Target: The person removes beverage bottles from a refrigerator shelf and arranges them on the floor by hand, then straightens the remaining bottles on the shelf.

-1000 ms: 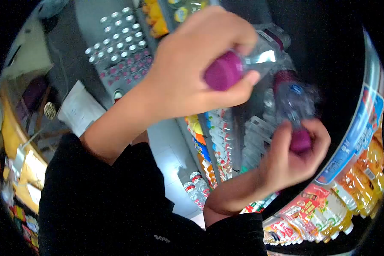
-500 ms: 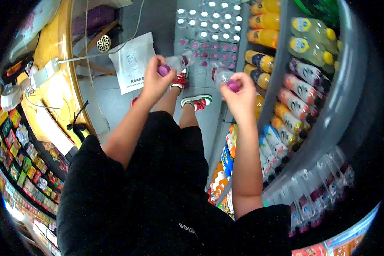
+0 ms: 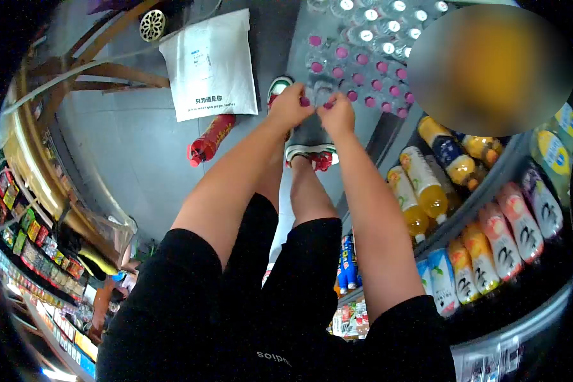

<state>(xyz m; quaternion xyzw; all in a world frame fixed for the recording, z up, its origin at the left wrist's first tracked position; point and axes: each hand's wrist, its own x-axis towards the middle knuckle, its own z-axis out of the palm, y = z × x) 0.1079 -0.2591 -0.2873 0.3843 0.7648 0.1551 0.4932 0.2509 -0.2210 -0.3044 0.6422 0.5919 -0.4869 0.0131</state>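
My left hand (image 3: 291, 107) is closed round the neck of a clear plastic bottle, its purple cap (image 3: 305, 101) showing at the fingers. Close beside it, my right hand (image 3: 339, 116) grips a second clear bottle by its purple cap (image 3: 329, 104). The bottle bodies point away from me and are partly hidden by the hands. Just beyond and to the right stand rows of clear water bottles with pink-purple caps (image 3: 358, 79). Farther back are rows of bottles with white caps (image 3: 367, 33).
A white printed bag (image 3: 211, 67) lies on the floor to the left, with a red bottle (image 3: 213, 140) near its lower edge. On the right, shelves carry yellow drinks (image 3: 424, 181) and colourful bottles (image 3: 487, 251). A blurred oval covers the upper right.
My hands have come together from wide apart, each still with its purple-capped bottle. The view has shifted, bringing the capped rows nearer and revealing the red bottle on the floor.
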